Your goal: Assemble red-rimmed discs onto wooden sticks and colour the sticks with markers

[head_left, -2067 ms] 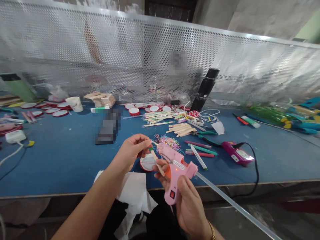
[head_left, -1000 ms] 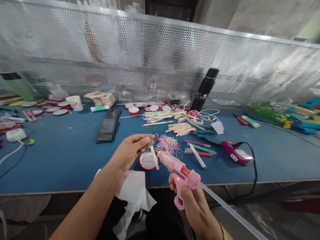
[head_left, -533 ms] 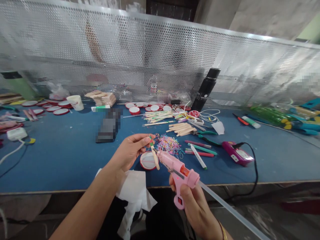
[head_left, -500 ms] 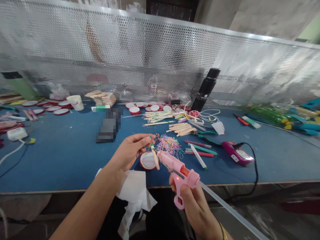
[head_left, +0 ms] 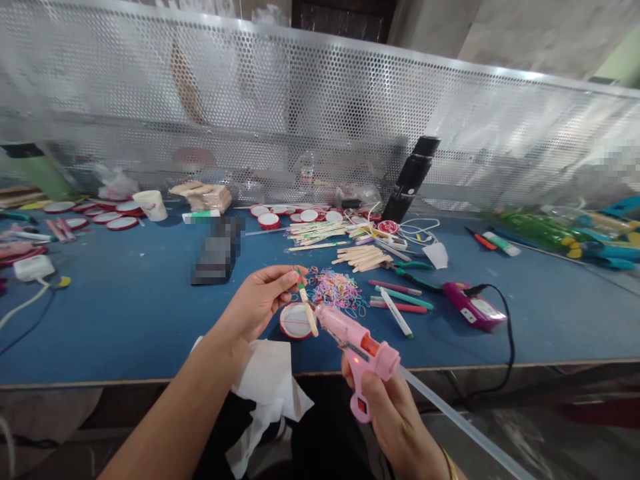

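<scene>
My left hand (head_left: 267,298) pinches the green-marked upper end of a wooden craft stick (head_left: 309,311), which slants down over a round red-rimmed lid (head_left: 291,321) on the table. Wrapped round the handle of a pink glue gun (head_left: 353,333) is my right hand (head_left: 387,403). The gun's nozzle points up and left, close beside the stick; I cannot tell whether they touch. From its rear a long clear glue stick (head_left: 460,420) sticks out. Just beyond the nozzle lies a pile of small colourful rubber bands (head_left: 337,291).
Markers (head_left: 397,312), craft sticks (head_left: 361,257) and a purple device (head_left: 475,307) with a black cord lie right of the rubber bands. A dark phone-like slab (head_left: 219,250) rests at left. A black bottle (head_left: 411,179) leans on the perforated metal screen (head_left: 320,100). White tissue (head_left: 267,373) hangs below the table edge.
The glue gun's nozzle has shifted slightly down, and a small gap shows between it and the stick. My left hand has risen very slightly, still holding the craft stick.
</scene>
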A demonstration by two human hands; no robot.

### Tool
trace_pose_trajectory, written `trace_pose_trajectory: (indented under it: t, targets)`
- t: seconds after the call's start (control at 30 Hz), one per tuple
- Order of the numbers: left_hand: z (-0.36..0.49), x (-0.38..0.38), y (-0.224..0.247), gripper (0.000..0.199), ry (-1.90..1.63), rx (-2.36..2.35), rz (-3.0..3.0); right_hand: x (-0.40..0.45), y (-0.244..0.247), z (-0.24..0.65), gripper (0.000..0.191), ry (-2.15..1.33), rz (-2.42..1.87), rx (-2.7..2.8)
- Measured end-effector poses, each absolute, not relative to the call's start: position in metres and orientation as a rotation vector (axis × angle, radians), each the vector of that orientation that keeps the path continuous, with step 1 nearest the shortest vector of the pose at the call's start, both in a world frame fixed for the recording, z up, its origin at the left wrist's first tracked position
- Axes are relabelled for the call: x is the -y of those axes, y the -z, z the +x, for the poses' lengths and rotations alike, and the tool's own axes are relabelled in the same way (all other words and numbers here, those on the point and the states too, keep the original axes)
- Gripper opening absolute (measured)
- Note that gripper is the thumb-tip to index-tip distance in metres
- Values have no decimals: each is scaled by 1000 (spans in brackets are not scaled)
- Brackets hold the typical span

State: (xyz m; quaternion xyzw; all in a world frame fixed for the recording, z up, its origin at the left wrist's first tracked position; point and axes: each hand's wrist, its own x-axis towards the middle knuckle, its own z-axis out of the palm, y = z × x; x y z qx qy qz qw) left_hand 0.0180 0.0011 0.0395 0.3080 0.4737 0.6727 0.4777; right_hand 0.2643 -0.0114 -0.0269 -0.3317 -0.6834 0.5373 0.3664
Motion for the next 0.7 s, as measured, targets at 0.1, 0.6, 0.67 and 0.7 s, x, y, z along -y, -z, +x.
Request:
trace_pose_trajectory:
  t: [0.1, 0.6, 0.67, 0.7]
  targets:
    - [18, -1, -39, 30, -1644, -1159, 755, 11, 28, 265, 49, -1389, -863, 1732]
    - [19, 0, -42, 30, -1670, -1165, 736, 15, 30, 268, 50, -1338, -892, 1739]
    - [20, 0, -43, 30, -1679, -1158, 734, 15, 29, 269, 52, -1309, -909, 1740]
    - [20, 0, -43, 30, -1683, -1154, 731, 15, 29, 269, 53, -1295, -919, 1735]
